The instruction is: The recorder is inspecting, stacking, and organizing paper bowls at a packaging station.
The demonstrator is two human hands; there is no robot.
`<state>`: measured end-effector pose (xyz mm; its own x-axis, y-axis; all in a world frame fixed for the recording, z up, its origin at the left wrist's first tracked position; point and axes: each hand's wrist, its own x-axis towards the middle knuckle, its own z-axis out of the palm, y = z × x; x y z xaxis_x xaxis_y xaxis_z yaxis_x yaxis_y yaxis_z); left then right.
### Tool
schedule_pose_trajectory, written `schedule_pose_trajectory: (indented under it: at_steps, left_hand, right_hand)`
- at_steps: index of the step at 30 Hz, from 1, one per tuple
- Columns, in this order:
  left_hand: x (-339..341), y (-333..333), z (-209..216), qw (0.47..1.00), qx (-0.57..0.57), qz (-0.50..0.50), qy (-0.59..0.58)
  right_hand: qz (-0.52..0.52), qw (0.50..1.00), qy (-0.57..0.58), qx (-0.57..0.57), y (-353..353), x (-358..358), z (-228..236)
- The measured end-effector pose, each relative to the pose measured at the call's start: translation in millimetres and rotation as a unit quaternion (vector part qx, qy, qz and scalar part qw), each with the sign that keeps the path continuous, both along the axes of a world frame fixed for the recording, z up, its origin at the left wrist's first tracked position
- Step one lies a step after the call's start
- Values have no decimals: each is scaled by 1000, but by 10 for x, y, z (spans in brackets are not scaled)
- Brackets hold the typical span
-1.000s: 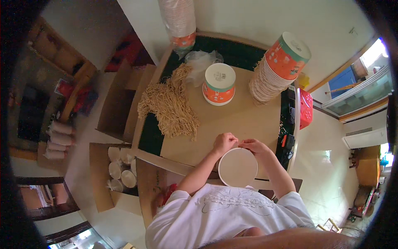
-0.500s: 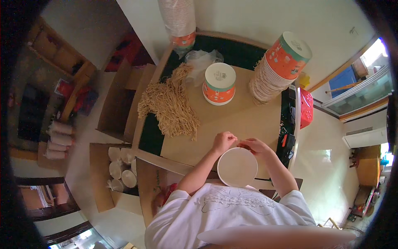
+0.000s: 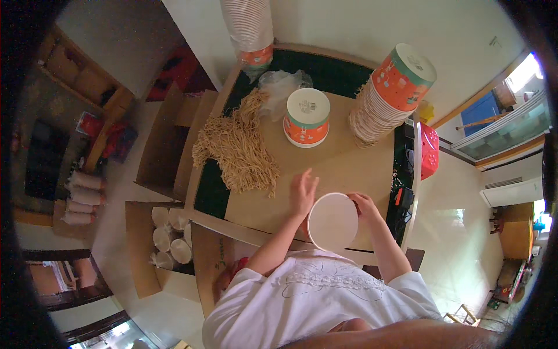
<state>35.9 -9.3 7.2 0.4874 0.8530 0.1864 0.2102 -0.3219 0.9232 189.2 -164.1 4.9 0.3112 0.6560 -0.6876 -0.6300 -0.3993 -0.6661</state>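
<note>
Close in front of my chest is a round white paper tub (image 3: pixel 332 224), its pale inside facing up. My right hand (image 3: pixel 364 205) grips its rim at the far right. On the other side my left hand (image 3: pixel 302 193) is raised beside the tub, fingers apart and holding nothing I can see. Farther off, an orange and green paper tub (image 3: pixel 308 119) stands upside down on the table. To its left lies a heap of tan twisted cords (image 3: pixel 238 148).
A nested stack of tubs (image 3: pixel 390 96) with cords along it stands at the back right. Another wrapped stack (image 3: pixel 249 29) rises at the back left, near a clear plastic bag (image 3: pixel 283 90). A cardboard box (image 3: pixel 145 250) of wrapped white stacks sits left of the table.
My left hand has come away from the tub's far edge, up and to the left, its fingers opening. The tub has tilted and shifted slightly away from me, with my right hand on its rim.
</note>
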Motion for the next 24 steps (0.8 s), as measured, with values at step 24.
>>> schedule_pose_trajectory:
  at_steps: [24]
  left_hand:
    - [-780, -100, -206, 998, 5, 15, 64]
  right_hand:
    - [-402, 804, -1, 438, -1363, 1181, 969]
